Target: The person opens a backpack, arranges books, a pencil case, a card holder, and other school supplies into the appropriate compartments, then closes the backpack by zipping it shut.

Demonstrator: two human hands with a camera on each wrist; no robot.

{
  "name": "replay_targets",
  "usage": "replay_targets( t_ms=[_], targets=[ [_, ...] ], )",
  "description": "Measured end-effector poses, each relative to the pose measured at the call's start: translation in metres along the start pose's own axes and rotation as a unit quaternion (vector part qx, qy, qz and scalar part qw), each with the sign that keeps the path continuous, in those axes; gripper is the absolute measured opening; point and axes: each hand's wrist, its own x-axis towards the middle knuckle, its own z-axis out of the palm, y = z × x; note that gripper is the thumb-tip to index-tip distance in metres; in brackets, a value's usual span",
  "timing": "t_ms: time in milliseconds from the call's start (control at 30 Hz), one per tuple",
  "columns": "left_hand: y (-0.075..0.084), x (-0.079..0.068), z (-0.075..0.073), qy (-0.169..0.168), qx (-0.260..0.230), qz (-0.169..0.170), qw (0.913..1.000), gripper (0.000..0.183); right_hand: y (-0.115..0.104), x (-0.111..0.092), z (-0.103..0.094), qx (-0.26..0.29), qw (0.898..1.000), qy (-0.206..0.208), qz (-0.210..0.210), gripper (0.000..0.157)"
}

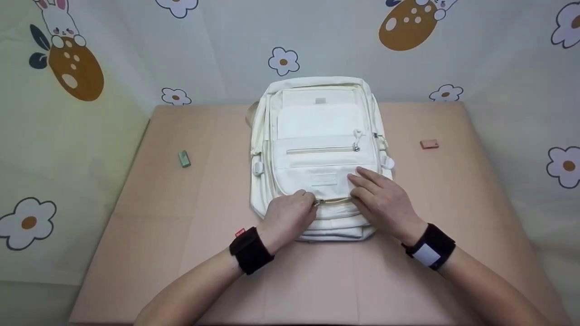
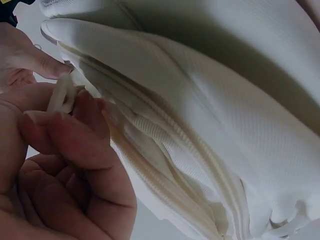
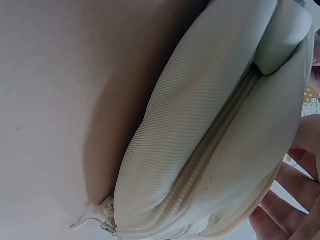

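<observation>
A cream-white backpack [image 1: 317, 122] lies front side up on the table. My left hand [image 1: 290, 215] pinches a pale zipper pull [image 2: 61, 94] between thumb and curled fingers, at the bag's lower front. The zipper [image 2: 150, 175] beside that hand has its toothed edges spread, with ribbed cloth showing between them. On the lower right of the bag's front, my right hand [image 1: 385, 203] rests with its fingers fairly straight. Its fingertips lie close to the stitched label [image 1: 324, 179]. In the right wrist view its fingers [image 3: 295, 185] show along the bag's edge.
A small green block [image 1: 184, 159] lies on the table [image 1: 217, 271] left of the backpack. A small pink block [image 1: 429, 144] lies to the right. Behind stands a curtain [image 1: 226, 50] printed with flowers and rabbits. Each wrist wears a black band.
</observation>
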Motion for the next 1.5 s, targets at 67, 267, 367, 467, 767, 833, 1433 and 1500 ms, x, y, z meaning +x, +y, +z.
replay_targets(
  t_ms=[67,267,367,467,767,833,1433,1500],
  targets=[
    [-0.001,0.0,0.001,0.003,-0.008,-0.001,1.0,0.017,0.0,0.0,0.0,0.0,1.0,-0.001,0.0,0.012],
    [-0.005,-0.001,0.005,0.032,-0.001,0.01,0.9994,0.016,-0.001,0.0,0.001,0.003,1.0,0.003,0.0,0.013],
    [-0.007,-0.003,0.003,0.042,0.004,0.019,0.9989,0.018,-0.001,0.0,0.002,0.007,1.0,0.004,0.002,0.014],
    [-0.012,-0.007,-0.002,0.044,0.008,0.016,0.9989,0.022,-0.002,0.001,0.002,0.01,1.0,0.002,0.004,0.008],
    [-0.049,-0.029,-0.019,0.056,0.028,-0.028,0.9976,0.02,0.001,0.001,0.001,0.002,1.0,-0.016,0.008,0.012],
    [-0.056,-0.032,-0.021,0.063,0.022,-0.037,0.9971,0.017,0.001,0.0,0.001,-0.002,1.0,-0.019,0.007,0.007],
    [-0.062,-0.035,-0.02,0.056,-0.024,-0.041,0.9973,0.009,-0.03,0.031,0.007,0.026,0.999,0.009,-0.036,0.017],
    [-0.063,-0.035,-0.02,0.06,-0.019,-0.036,0.9974,0.009,-0.037,0.039,0.011,0.033,0.998,0.006,-0.049,0.019]
  ],
)
